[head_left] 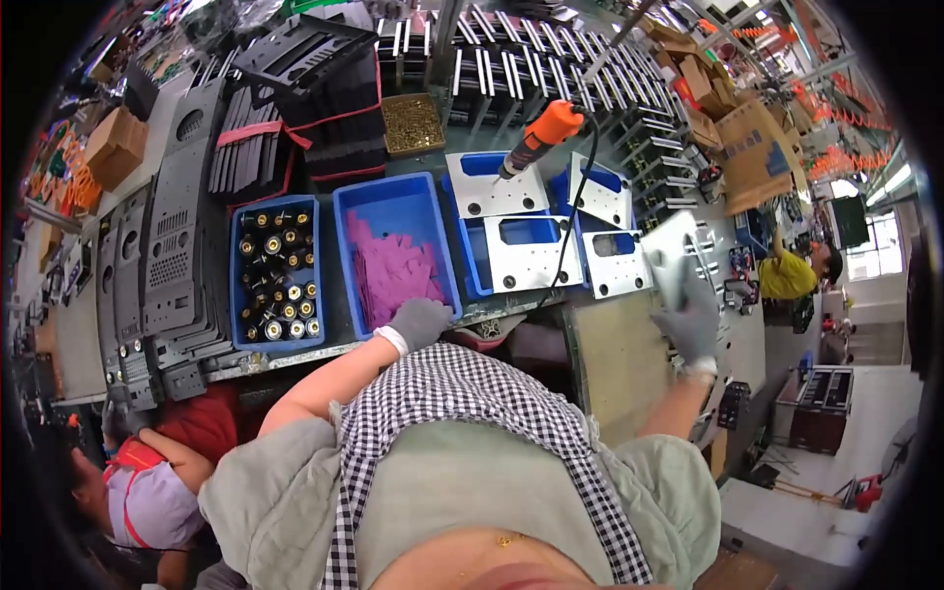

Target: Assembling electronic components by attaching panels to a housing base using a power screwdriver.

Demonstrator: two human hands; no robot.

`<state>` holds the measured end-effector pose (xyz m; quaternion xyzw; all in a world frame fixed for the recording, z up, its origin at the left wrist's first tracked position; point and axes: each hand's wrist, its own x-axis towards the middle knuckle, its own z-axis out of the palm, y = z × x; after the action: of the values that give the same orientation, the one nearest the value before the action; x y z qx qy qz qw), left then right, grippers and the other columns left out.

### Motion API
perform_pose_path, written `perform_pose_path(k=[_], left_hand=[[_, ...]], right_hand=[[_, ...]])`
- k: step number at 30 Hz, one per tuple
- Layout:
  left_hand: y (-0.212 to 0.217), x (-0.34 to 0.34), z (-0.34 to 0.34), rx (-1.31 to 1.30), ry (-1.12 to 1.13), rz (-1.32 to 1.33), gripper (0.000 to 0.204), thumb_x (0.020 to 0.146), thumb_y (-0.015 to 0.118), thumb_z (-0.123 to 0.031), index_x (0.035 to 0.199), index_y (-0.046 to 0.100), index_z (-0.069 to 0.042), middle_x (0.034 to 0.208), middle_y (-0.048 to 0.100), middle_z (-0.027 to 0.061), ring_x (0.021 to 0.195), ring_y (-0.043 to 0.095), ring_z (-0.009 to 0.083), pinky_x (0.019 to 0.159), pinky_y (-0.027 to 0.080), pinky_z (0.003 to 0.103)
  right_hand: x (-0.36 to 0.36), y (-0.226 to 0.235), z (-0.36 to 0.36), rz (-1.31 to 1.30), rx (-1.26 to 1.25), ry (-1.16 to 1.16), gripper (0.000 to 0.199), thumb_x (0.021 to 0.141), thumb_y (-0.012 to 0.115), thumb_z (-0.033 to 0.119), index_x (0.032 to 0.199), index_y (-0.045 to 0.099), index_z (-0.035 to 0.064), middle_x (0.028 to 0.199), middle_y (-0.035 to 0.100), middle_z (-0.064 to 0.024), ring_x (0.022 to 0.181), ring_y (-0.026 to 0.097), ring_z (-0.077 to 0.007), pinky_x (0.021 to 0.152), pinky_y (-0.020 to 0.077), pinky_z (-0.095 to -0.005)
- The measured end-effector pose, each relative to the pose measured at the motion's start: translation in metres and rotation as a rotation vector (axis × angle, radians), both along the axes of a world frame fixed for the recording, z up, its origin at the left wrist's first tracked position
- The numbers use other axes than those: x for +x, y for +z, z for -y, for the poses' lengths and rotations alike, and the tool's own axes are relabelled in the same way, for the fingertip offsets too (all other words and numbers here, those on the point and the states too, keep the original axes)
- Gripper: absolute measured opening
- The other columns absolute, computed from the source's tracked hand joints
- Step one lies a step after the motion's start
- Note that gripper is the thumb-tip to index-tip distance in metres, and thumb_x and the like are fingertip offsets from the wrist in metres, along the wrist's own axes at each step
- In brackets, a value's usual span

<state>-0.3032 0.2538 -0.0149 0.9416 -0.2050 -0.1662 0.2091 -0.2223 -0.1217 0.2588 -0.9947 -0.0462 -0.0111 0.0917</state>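
Hands, both gloved in grey: the right hand (691,329) grasps a blurred metal plate (671,254) by its near end, just right of similar plates (501,267) laid over blue bins (473,258); the left hand (421,323) curls at the near corner of a blue tray (413,202), by pink slips (393,265); whether it pinches any cannot be told. The metal plate is probably light, stiff and slippery, best held by opposite edges; the pink slips seem soft.
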Motion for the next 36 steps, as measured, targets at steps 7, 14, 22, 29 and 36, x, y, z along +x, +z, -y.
perform_pose_path(k=[7,14,22,29,36], left_hand=[[0.028,-0.01,-0.019,-0.138,0.043,0.043,0.047,0.088,0.067,-0.04,0.12,0.062,-0.006,0.106,0.067,0.0166,0.098,0.065,0.0364,0.084,0.052,0.048],[0.082,-0.05,-0.065,-0.203,0.235,-0.186,0.053,0.093,0.06,-0.042,0.132,0.059,-0.006,0.123,0.065,0.0175,0.113,0.062,0.0344,0.097,0.048,0.046],[0.106,-0.021,-0.125,-0.397,0.7,0.488,0.026,0.093,0.063,-0.013,0.115,0.066,-0.001,0.102,0.067,0.0181,0.095,0.066,0.0326,0.083,0.051,0.04],[0.041,0.116,-0.125,-0.209,0.329,0.554,0.033,0.094,0.06,-0.026,0.122,0.064,-0.008,0.112,0.068,0.0156,0.105,0.064,0.0346,0.09,0.051,0.044],[-0.011,0.127,-0.127,-0.086,0.288,0.364,0.037,0.1,0.05,-0.039,0.123,0.067,-0.016,0.097,0.07,0.0152,0.092,0.067,0.0352,0.08,0.052,0.049]], right_hand=[[0.006,-0.013,-0.122,-0.394,0.783,0.844,0.112,0.061,0.093,0.038,0.149,0.036,-0.0004,0.143,0.047,-0.0213,0.128,0.05,-0.0355,0.104,0.0447,-0.0434],[0.063,-0.162,-0.333,-0.186,-0.049,1.032,0.113,0.054,0.092,0.046,0.151,0.041,0.0203,0.133,0.054,-0.0183,0.124,0.051,-0.0374,0.112,0.0339,-0.0488],[0.031,-0.175,-0.306,-0.036,-0.122,1.139,0.111,0.057,0.088,0.048,0.152,0.038,0.0172,0.125,0.055,-0.0148,0.122,0.05,-0.034,0.119,0.022,-0.053],[-0.039,-0.193,-0.266,-0.324,-0.15,1.082,0.115,0.053,0.089,0.05,0.152,0.039,0.0206,0.119,0.054,-0.0129,0.114,0.052,-0.0311,0.118,0.0251,-0.0513],[-0.027,-0.222,-0.269,-0.291,-0.071,1.068,0.108,0.058,0.09,0.042,0.152,0.041,0.0246,0.125,0.057,-0.0121,0.12,0.052,-0.0313,0.12,0.0221,-0.053]])
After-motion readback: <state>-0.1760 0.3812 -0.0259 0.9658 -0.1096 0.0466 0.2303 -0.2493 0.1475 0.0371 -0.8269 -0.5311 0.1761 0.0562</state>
